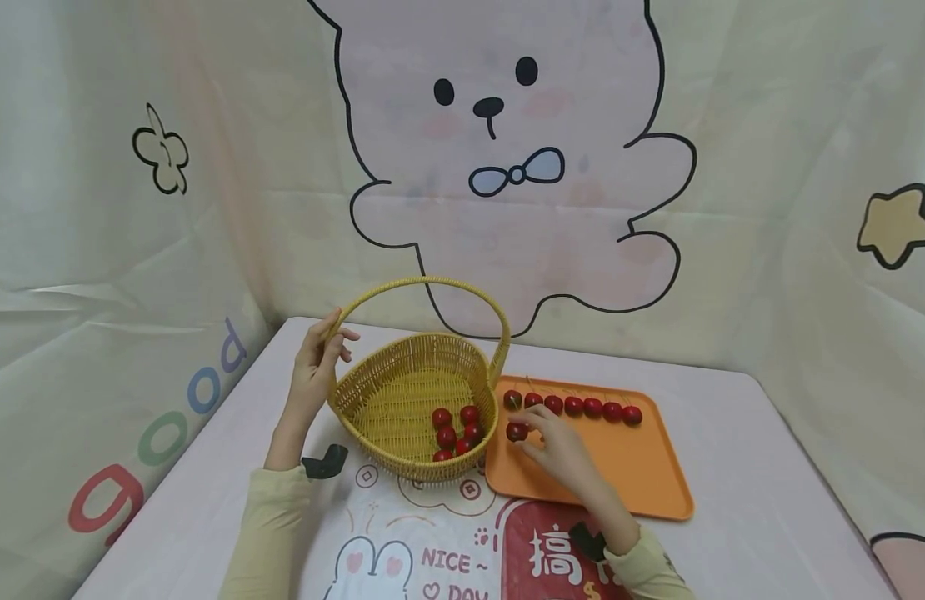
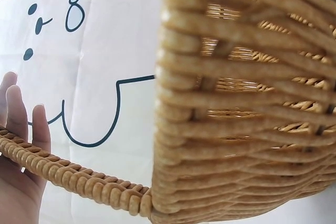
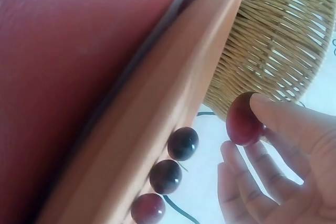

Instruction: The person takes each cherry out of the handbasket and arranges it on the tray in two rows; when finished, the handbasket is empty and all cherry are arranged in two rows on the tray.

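A yellow woven basket (image 1: 391, 408) with a tall arched handle (image 1: 440, 281) stands in the middle of the table, several red cherries (image 1: 446, 437) in its right part. At the left foot of the handle is my left hand (image 1: 310, 375); its fingers (image 2: 17, 111) stretch up past the handle, fairly straight, and touch it. My right hand (image 1: 560, 450) pinches one dark red cherry (image 3: 244, 121) between thumb and fingers, over the left side of an orange tray (image 1: 627, 467). Along the tray's far edge lies a row of several cherries (image 1: 593, 408), some with stems.
The tray stands just right of the basket, nearly against it. A pale cloth printed with a rabbit (image 1: 372, 571) and a red panel (image 1: 533, 533) covers the table. Behind rises a curtain with a bear drawing (image 1: 500, 233), with more curtain on both sides.
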`<state>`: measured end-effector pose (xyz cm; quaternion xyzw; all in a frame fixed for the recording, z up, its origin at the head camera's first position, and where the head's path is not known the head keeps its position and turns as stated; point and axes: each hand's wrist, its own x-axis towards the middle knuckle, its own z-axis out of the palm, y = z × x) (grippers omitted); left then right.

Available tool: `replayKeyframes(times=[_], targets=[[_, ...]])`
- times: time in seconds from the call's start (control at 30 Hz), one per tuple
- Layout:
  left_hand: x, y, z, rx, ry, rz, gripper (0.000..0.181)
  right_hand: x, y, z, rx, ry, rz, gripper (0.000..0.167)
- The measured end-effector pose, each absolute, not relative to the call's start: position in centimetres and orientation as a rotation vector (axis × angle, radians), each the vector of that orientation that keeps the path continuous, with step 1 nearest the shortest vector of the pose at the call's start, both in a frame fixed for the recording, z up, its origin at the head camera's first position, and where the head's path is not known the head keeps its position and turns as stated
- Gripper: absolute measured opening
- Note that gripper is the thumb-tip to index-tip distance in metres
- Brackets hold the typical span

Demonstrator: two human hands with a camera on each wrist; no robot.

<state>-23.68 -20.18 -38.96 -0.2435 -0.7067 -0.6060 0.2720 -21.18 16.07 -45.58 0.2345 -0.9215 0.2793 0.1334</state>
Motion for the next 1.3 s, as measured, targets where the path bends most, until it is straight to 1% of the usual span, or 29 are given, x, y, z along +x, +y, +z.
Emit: replayKeyframes(times=[0.23, 0.4, 0.87, 1.3], targets=[[-23.7, -20.2, -39.0, -0.644, -1.912, -1.627, 0.041, -21.6, 15.7, -46.4, 0.629, -2.746, 0.809, 0.033], [-23.6, -20.1, -39.0, -0.621, -1.93, -1.616, 0.041, -21.8, 15.7, -46.8, 0.641, -2.775, 0.796, 0.033], [-23.6, -20.1, -38.9, -0.628, -1.937, -1.609, 0.041, -21.9, 15.3, -46.8, 0.601, -2.865, 0.782, 0.03], [-23.5, -20.1, -38.9, -0.607, -1.936, -1.629, 0.04, -21.8, 15.4, -46.8, 0.599, -2.867, 0.8, 0.032]])
